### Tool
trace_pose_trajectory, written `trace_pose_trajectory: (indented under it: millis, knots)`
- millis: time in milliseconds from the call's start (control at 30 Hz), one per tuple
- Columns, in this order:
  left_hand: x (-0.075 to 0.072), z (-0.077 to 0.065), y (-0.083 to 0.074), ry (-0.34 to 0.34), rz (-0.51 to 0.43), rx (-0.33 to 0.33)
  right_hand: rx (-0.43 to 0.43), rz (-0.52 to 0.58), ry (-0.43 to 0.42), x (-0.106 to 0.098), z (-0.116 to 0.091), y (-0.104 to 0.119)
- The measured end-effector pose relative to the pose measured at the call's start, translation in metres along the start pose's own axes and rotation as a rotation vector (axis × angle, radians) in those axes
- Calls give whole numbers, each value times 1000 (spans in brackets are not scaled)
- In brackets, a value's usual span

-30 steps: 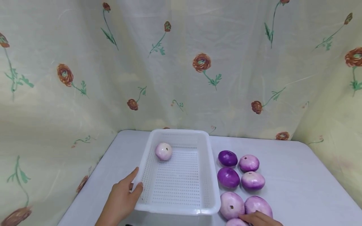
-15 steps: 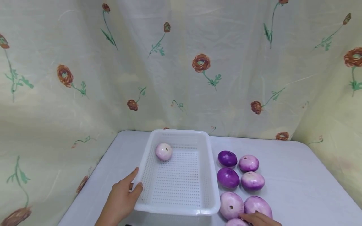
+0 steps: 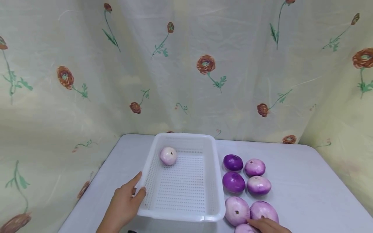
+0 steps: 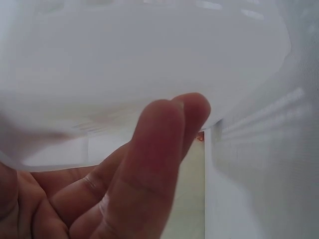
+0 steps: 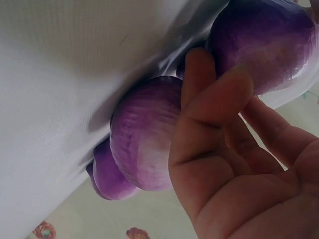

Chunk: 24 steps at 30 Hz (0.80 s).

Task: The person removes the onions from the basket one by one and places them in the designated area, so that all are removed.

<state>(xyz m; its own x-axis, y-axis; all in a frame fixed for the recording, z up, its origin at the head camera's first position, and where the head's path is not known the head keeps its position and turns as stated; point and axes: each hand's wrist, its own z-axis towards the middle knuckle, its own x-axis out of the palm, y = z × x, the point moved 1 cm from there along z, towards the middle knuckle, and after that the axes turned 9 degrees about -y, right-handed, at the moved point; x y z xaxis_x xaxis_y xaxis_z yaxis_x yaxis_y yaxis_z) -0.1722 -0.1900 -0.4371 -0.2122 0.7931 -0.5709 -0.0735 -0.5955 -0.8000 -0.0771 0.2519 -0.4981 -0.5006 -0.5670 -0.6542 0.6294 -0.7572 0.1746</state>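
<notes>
My left hand (image 3: 123, 202) holds the left rim of a white perforated plastic basket (image 3: 182, 216), thumb on the rim. In the left wrist view, its fingers (image 4: 154, 159) lie against the basket's wall (image 4: 124, 55). One pale red onion (image 3: 168, 156) sits in the basket's back left. My right hand (image 3: 266, 225), partly cut off, has its fingertips on the front red onion (image 3: 246, 228). Two red onions (image 3: 237, 211) (image 3: 264, 211) lie just beyond it. In the right wrist view, curled fingers (image 5: 219, 99) touch a purple onion (image 5: 269, 45); another onion (image 5: 147, 134) is beside them.
Farther back, right of the basket, stand two dark purple onions (image 3: 234, 182) and two paler ones (image 3: 258, 185). The white table (image 3: 306, 187) reaches a flowered curtain (image 3: 186, 81) behind and at both sides. A small dark object (image 3: 131, 231) shows at the bottom edge.
The front onion has shifted slightly to the right beside my right hand. The whole head view has drifted a little. My left hand keeps its place on the basket.
</notes>
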Motion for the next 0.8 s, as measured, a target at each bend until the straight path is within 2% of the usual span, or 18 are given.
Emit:
trace_pose_trajectory:
  millis: [167, 367, 667, 800]
  knots:
    - [1, 0, 0, -1, 4, -5, -37, 26, -38, 2, -2, -3]
    - [0, -1, -1, -4, 6, -5, -6, 29, -8, 3, -2, -3]
    - [0, -1, -3, -7, 16, 2, -3, 70, -38, 1, -1, -3]
    - [-1, -1, -4, -11, 46, 1, 47, 71, -34, -1, -3, -1]
